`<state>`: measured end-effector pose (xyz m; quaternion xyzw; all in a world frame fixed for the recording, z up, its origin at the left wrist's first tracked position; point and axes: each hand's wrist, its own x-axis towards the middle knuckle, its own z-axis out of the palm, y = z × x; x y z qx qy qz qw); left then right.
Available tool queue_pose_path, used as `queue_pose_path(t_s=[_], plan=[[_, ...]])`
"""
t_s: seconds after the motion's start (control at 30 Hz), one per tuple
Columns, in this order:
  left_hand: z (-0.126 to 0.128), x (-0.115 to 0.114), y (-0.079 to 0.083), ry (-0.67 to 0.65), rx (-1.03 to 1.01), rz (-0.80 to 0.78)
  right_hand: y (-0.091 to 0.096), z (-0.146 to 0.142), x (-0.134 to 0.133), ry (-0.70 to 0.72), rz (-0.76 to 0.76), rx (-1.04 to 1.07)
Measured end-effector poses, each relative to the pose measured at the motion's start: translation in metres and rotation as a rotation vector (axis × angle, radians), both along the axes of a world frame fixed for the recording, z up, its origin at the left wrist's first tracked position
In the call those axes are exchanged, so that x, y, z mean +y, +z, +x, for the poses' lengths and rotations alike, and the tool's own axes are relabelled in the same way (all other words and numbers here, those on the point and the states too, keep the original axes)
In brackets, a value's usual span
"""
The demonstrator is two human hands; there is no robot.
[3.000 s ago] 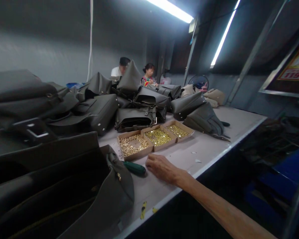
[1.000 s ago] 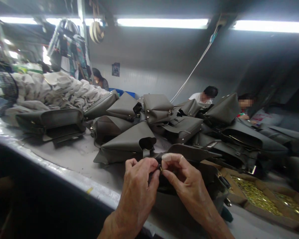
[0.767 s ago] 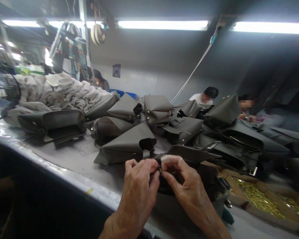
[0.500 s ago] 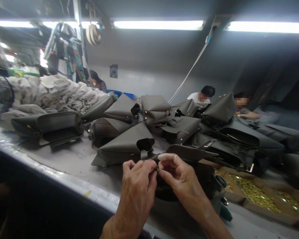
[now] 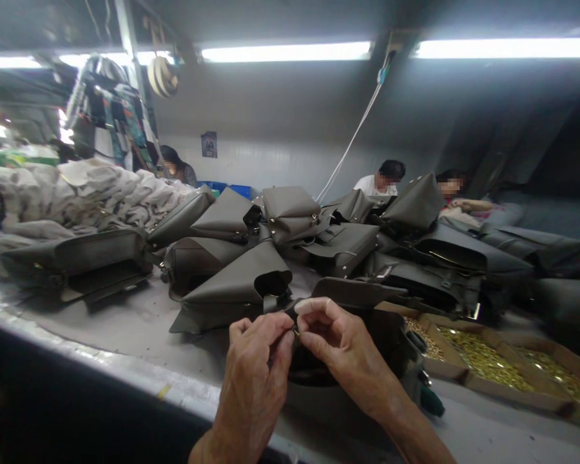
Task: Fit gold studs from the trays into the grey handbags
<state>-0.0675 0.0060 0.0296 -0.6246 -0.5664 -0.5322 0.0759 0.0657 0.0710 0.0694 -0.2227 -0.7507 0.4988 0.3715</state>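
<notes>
My left hand [image 5: 258,361] is closed, thumb and forefinger pinching what looks like a thin dark strap end. Opposite it, my right hand [image 5: 336,341] pinches at a small gold-coloured metal fitting [image 5: 297,334], fingertips nearly meeting those of my left. White tape wraps one finger of the right hand. Fingers hide most of the fitting and the strap. Beneath both hands lies an open dark grey handbag [image 5: 319,399], partly covered by my right forearm. Just beyond my left hand, another grey handbag [image 5: 236,283] rests on its side.
More grey handbags [image 5: 343,248] are heaped across the table [image 5: 125,322]. At right, cardboard trays [image 5: 517,393] hold gold-coloured metal pieces [image 5: 483,361]. A dark green object [image 5: 431,401] lies near my right forearm. Pale cloth [image 5: 87,193] is piled at left. Several people sit behind the heap.
The view has shifted slightly, so hands and bags appear further left. Both hands keep the same pinch around the small fitting.
</notes>
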Motion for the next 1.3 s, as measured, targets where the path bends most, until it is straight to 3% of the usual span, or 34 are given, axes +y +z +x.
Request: queue_pose_path(t_s=[0.23, 0.7, 0.8, 0.97, 1.13, 1.3], plan=[[0.002, 0.002, -0.004, 0.025, 0.138, 0.083, -0.004, -0.004, -0.001, -0.045, 0.012, -0.039], [0.002, 0.002, -0.013, 0.062, 0.302, 0.074, -0.019, -0.011, -0.009, -0.128, -0.161, 0.037], [0.003, -0.002, -0.016, 0.093, 0.252, 0.1, -0.02, -0.012, -0.007, -0.116, -0.154, 0.059], [0.0, -0.014, -0.021, 0.295, 0.028, 0.059, -0.032, -0.008, -0.002, -0.14, -0.141, 0.046], [-0.004, -0.018, -0.023, 0.173, -0.142, -0.196, -0.044, -0.009, 0.001, -0.083, -0.075, 0.073], [-0.002, -0.015, -0.02, 0.14, -0.211, -0.28, -0.048, -0.008, -0.003, 0.002, -0.203, 0.25]])
